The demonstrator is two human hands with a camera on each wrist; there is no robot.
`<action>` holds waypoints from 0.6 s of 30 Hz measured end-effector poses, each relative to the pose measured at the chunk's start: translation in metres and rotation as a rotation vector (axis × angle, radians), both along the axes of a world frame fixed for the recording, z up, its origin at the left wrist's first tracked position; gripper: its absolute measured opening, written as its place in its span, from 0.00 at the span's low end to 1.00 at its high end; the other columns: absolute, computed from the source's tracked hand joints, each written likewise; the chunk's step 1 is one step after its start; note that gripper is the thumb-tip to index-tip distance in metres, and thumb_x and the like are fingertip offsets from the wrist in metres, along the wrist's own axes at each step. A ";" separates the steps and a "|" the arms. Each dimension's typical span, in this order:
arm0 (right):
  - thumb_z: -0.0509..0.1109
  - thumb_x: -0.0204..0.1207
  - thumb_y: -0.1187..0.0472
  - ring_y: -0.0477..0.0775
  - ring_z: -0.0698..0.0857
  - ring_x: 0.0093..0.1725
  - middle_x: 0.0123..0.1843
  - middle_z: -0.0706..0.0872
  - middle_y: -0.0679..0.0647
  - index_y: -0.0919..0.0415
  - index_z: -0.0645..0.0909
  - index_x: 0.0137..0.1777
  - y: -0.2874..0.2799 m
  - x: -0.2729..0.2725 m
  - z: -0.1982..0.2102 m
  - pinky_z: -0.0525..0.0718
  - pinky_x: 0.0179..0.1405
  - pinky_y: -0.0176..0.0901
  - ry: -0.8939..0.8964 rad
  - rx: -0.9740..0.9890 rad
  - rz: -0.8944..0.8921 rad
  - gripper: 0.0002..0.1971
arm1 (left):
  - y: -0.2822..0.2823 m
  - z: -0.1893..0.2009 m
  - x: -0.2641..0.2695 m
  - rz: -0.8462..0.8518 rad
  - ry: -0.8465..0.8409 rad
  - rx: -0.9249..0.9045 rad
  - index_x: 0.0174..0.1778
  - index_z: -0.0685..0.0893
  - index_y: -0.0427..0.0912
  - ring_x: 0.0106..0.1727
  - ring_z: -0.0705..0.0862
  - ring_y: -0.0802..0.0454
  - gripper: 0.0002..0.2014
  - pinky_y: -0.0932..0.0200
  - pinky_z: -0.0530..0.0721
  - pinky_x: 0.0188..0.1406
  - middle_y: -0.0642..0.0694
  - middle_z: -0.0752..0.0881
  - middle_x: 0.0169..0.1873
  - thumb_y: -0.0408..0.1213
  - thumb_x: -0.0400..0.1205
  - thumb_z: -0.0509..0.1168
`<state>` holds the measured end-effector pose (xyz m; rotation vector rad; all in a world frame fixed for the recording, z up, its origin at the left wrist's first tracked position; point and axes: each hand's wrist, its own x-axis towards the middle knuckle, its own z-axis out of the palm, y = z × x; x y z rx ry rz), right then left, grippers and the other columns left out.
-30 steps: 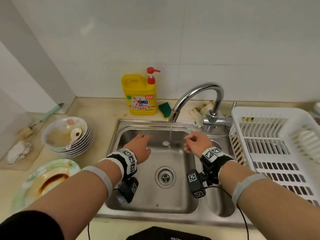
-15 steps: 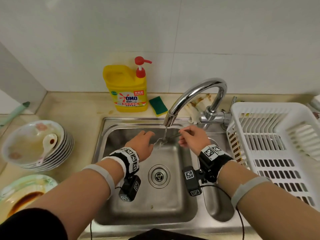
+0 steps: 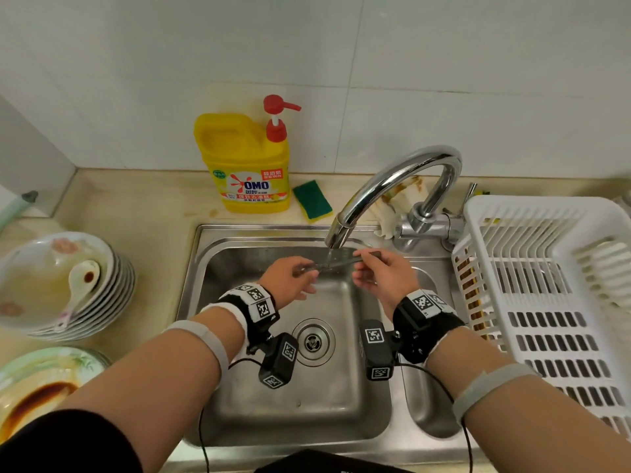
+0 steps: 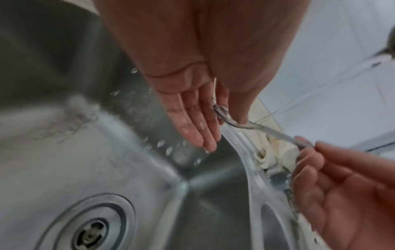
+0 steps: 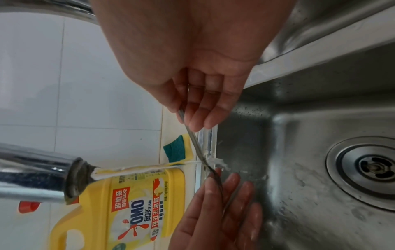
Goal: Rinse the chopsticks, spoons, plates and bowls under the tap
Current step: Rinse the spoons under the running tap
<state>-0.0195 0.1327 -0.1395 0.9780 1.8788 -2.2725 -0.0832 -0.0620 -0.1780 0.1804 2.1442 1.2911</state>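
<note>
Both hands are over the far part of the sink (image 3: 205, 302), directly under the tap (image 3: 382, 189). Water runs from the spout.

The right hand (image 3: 384, 279) pinches the handle end of a metal spoon (image 3: 336, 264) between thumb and fingertips; the other fingers are loosely curled. The spoon lies roughly level, left to right, with the stream striking its stem near the bowl.

The left hand (image 3: 290, 279) has its fingers straight and close together. The left wrist view shows the spoon's bowl (image 4: 222, 111) lying against these fingers (image 4: 192, 118), with the thumb seemingly pressed on it from the other side; blur and water make the exact contact uncertain. Droplets fall below the fingertips.

On the counter at left stands a stack of bowls (image 3: 112, 288), the top one holding a white spoon (image 3: 80, 285). Near of it sits a plate (image 3: 37, 380) smeared with brown sauce.

Behind the sink stand a yellow detergent bottle (image 3: 246, 165) and, just right of it, a green sponge (image 3: 312, 199). A crumpled cloth (image 3: 403, 203) lies behind the tap.

A white rack (image 3: 553, 268) sits at right, with brown chopsticks (image 3: 473, 295) visible through its left wall.
</note>
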 end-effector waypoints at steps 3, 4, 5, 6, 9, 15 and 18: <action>0.65 0.88 0.67 0.50 0.85 0.30 0.33 0.85 0.56 0.64 0.88 0.48 -0.002 0.000 -0.003 0.88 0.37 0.43 -0.014 -0.040 -0.012 0.11 | 0.004 0.004 0.003 0.107 -0.089 0.169 0.59 0.84 0.31 0.35 0.91 0.57 0.07 0.64 0.90 0.38 0.38 0.90 0.43 0.26 0.87 0.65; 0.65 0.88 0.67 0.49 0.85 0.30 0.32 0.85 0.55 0.64 0.88 0.48 -0.002 0.001 -0.005 0.88 0.37 0.43 -0.018 -0.050 -0.021 0.11 | 0.004 0.005 0.003 0.140 -0.112 0.205 0.57 0.85 0.31 0.34 0.91 0.59 0.06 0.66 0.89 0.37 0.38 0.90 0.41 0.24 0.87 0.66; 0.65 0.88 0.67 0.49 0.85 0.30 0.32 0.85 0.55 0.64 0.88 0.48 -0.002 0.001 -0.006 0.88 0.37 0.44 -0.019 -0.058 -0.032 0.11 | 0.005 0.006 0.002 0.173 -0.139 0.236 0.56 0.85 0.30 0.34 0.91 0.59 0.05 0.66 0.89 0.37 0.38 0.90 0.40 0.24 0.86 0.67; 0.65 0.88 0.66 0.50 0.85 0.30 0.33 0.85 0.55 0.64 0.88 0.49 -0.002 0.001 -0.006 0.87 0.38 0.44 -0.019 -0.063 -0.043 0.10 | 0.005 0.006 0.002 0.206 -0.169 0.268 0.55 0.86 0.29 0.34 0.91 0.58 0.05 0.66 0.89 0.37 0.37 0.91 0.40 0.24 0.85 0.68; 0.66 0.88 0.66 0.50 0.85 0.31 0.34 0.86 0.56 0.64 0.88 0.50 0.001 0.001 -0.009 0.87 0.37 0.42 -0.015 -0.058 -0.056 0.09 | 0.004 0.005 -0.001 0.272 -0.237 0.324 0.54 0.87 0.30 0.40 0.93 0.52 0.04 0.64 0.91 0.41 0.36 0.92 0.40 0.24 0.84 0.70; 0.66 0.88 0.66 0.49 0.83 0.30 0.34 0.85 0.55 0.64 0.87 0.50 0.003 0.001 -0.009 0.86 0.33 0.38 0.015 0.026 -0.094 0.09 | 0.008 0.003 -0.006 0.319 -0.286 0.348 0.52 0.87 0.34 0.46 0.94 0.45 0.05 0.61 0.92 0.43 0.34 0.92 0.45 0.23 0.86 0.67; 0.65 0.88 0.65 0.49 0.82 0.30 0.33 0.84 0.53 0.64 0.87 0.51 0.006 0.003 -0.008 0.85 0.33 0.38 0.025 0.030 -0.115 0.09 | 0.011 0.002 -0.005 0.331 -0.311 0.362 0.53 0.87 0.36 0.48 0.94 0.46 0.08 0.60 0.92 0.46 0.34 0.92 0.49 0.22 0.86 0.65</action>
